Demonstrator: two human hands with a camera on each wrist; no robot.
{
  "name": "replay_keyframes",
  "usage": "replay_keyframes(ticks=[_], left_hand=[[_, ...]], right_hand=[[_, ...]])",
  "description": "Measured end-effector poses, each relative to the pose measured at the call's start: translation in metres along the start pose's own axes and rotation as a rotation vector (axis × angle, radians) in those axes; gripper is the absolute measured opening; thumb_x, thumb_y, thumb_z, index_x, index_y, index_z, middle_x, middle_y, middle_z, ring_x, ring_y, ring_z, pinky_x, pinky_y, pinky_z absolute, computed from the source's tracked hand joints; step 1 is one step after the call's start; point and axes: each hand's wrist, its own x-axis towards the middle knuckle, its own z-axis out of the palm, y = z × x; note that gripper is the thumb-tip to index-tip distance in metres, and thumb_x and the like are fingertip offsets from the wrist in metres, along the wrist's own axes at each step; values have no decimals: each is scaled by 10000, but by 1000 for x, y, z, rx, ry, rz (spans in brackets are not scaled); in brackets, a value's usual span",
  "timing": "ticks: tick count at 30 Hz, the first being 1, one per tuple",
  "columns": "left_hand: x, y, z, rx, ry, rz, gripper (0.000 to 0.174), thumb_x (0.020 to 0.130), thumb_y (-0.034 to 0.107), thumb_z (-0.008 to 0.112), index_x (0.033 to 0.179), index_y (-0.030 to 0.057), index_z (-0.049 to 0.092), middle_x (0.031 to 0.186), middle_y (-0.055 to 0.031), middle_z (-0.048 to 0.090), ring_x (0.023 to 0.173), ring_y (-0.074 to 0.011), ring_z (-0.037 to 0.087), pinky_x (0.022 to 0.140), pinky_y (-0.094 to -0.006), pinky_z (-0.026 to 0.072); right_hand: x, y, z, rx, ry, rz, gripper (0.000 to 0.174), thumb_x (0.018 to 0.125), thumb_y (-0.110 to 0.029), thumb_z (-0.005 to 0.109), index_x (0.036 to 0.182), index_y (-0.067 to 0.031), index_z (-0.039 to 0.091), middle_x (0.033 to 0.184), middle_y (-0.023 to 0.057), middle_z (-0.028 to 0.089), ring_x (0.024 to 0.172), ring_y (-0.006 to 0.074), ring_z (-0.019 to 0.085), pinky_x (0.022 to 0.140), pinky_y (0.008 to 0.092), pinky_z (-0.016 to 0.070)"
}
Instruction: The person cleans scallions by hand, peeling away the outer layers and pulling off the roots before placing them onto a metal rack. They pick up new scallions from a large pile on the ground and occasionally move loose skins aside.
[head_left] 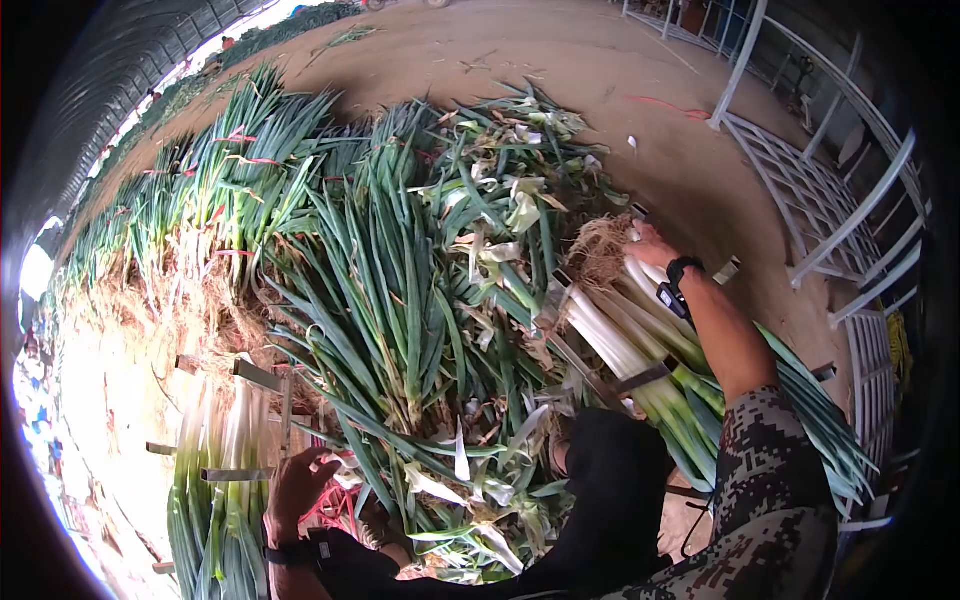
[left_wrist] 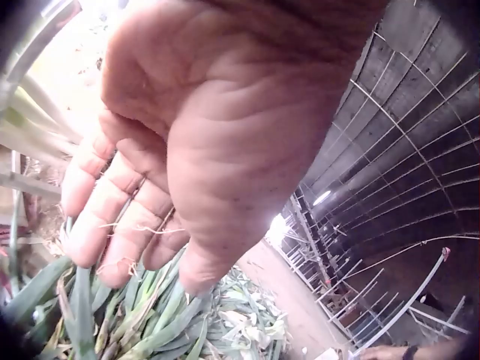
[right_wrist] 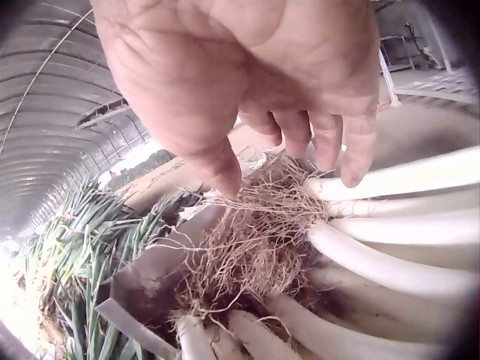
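My right hand [head_left: 655,248] is over the root end of a bunch of green onions [head_left: 615,340] lying in a metal holder [head_left: 648,375]. In the right wrist view the fingers of the hand [right_wrist: 255,82] point down, fingertips at the tangled roots [right_wrist: 251,240] and beside the topmost white stalk [right_wrist: 420,176]. My left hand [head_left: 298,488], with nothing gripped, hangs by a second bunch [head_left: 225,430] in another holder [head_left: 258,375]. Thin root strands cling to its loosely bent fingers [left_wrist: 124,217] in the left wrist view.
A heap of loose green onions [head_left: 390,270] with peeled leaves [head_left: 520,205] lies between the holders. Tied bundles [head_left: 240,170] stand at the upper left. Red ties [head_left: 335,505] lie near my left hand. White metal racks [head_left: 800,200] stand at the right.
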Motion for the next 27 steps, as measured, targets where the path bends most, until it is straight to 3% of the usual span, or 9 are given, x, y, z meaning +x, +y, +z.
replay_keyframes(ticks=[2,5,6,9,13,15,20,21,27], left_hand=[[-2,9,-1,10,-4,4,390,844,319,719,1147,74,698,914,-187,723,859,-333,711,777,-416,531],[0,22,-2,56,-17,-7,376,836,289,729,1136,65,698,919,-185,723,853,-334,710,771,-407,532],[1,27,-3,65,-28,6,374,834,284,730,1132,60,698,924,-185,724,853,-332,710,772,-405,533],[4,37,0,77,-46,48,371,831,275,733,1122,48,696,937,-185,724,851,-327,711,776,-400,533],[6,39,8,15,-49,104,373,827,271,738,1120,43,698,951,-187,723,844,-317,713,779,-400,533],[9,33,18,-10,-45,152,375,825,270,744,1118,41,699,951,-184,724,830,-306,713,773,-399,533],[10,37,28,71,-114,133,410,847,256,727,1202,56,674,908,-177,726,821,-287,719,765,-387,546],[8,46,26,58,-120,129,413,848,257,728,1201,49,673,902,-177,725,818,-285,719,761,-387,547],[3,49,27,5,-173,119,419,845,256,730,1193,29,673,873,-160,724,783,-263,712,735,-387,552]], right_hand=[[14,3,17,28,115,-45,752,829,-339,659,1445,27,431,1461,265,456,1395,356,403,1166,405,301],[14,-29,17,-117,-72,-82,546,802,-277,650,1274,-3,617,1219,269,640,1177,351,611,1017,411,459],[-9,-40,30,-25,180,-313,231,766,-200,613,916,-44,694,903,197,705,898,344,686,807,455,522],[-30,-38,47,-450,-64,-584,195,792,-190,605,919,-60,675,879,208,676,902,354,662,867,438,513],[-51,-6,63,-241,-261,-468,352,889,-248,584,1219,-150,658,849,219,644,824,327,663,807,423,512],[-30,30,88,-131,-150,-531,341,904,-270,595,1213,-144,666,871,216,657,813,325,661,794,422,518],[-29,-50,58,-354,47,-234,237,847,-302,649,827,-73,705,913,178,693,857,361,669,738,482,528],[-26,-50,64,-447,266,-381,184,826,-262,674,803,-83,705,830,188,682,803,379,666,714,481,537],[7,-46,96,-397,181,-256,142,769,-118,671,806,18,688,856,257,679,844,405,680,748,475,561]])
